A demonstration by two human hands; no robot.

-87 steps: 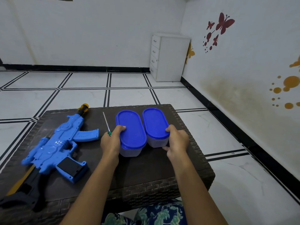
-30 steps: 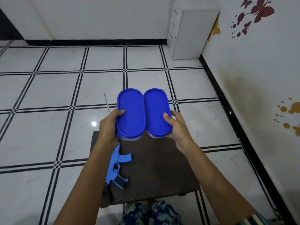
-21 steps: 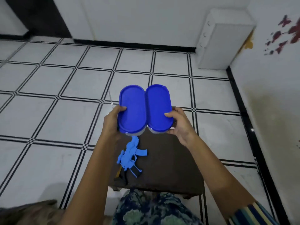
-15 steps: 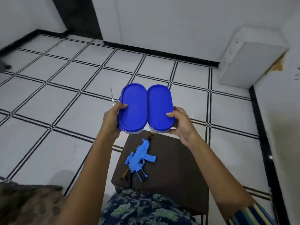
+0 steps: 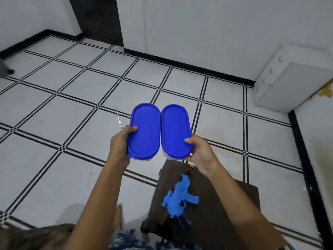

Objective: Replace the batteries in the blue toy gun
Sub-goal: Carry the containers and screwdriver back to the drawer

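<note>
Two oval clear containers with blue lids are held side by side in the air, high above the floor. My left hand grips the left container together with a thin screwdriver whose shaft sticks up beside it. My right hand grips the right container. The blue toy gun lies far below on the dark wicker table, under my right forearm.
White tiled floor with black lines spreads all around the table. A white drawer cabinet stands in the far right corner. A dark doorway opens at the back left. Patterned clothing shows at the bottom edge.
Both containers and the screwdriver were lifted off the table and are now carried well above it. The view has risen and swung left, so the table and gun appear small, lower right.
</note>
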